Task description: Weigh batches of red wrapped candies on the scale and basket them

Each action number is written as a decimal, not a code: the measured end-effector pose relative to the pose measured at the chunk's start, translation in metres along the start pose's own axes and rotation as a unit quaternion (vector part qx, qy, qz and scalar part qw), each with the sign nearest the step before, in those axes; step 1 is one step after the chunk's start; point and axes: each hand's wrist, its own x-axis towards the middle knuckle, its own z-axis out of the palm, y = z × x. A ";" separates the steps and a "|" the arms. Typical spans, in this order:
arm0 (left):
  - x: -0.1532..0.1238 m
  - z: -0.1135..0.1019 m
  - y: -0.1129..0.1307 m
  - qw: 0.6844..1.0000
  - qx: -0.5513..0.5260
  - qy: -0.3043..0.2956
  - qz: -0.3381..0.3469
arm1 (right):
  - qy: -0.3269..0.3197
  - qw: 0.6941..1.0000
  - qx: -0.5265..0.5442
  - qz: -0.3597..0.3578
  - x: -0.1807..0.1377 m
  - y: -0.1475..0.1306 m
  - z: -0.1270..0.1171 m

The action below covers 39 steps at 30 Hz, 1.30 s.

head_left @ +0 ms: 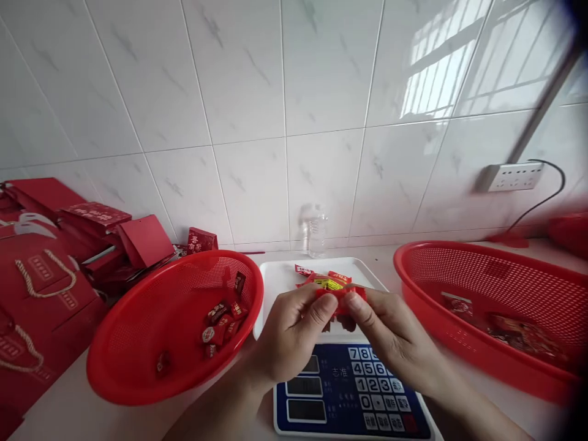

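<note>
Over the white weighing tray (271,267) of a digital scale, both my hands pinch a small red-wrapped candy (340,299). My left hand (294,334) is closed, its thumb pressed on the near left side of the wrapper. My right hand (395,340) is closed the same way on the right side. Part of the candy is hidden by my thumbs and fingers. Just behind it on the tray lie several red candy packets (303,270), one with yellow print showing. The scale's blue keypad panel (340,392) sits beneath my wrists.
On the left, a red plastic basket (138,306) holds several small wrapped candies (223,321). Another red basket (436,251) with packets (523,334) stands right. Red gift bags (41,294) crowd the far left. A clear bottle (316,233) stands by the tiled wall, below a power strip (515,177).
</note>
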 end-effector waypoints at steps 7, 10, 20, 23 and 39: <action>-0.002 -0.010 0.005 1.000 0.019 0.004 0.001 | 0.010 1.000 0.022 0.005 0.003 0.003 0.000; -0.001 -0.012 0.000 0.998 -0.056 -0.011 -0.040 | -0.024 0.992 0.116 0.037 0.001 0.010 0.002; 0.000 -0.003 -0.001 0.943 -0.307 0.053 -0.115 | -0.048 0.962 0.255 0.090 -0.003 0.012 0.002; 0.005 -0.013 0.006 0.889 -0.415 0.165 -0.102 | -0.021 0.962 0.265 0.060 -0.001 0.008 -0.001; 0.011 -0.062 0.024 0.747 -0.510 0.422 -0.064 | 0.034 0.966 0.253 0.035 0.001 0.008 -0.013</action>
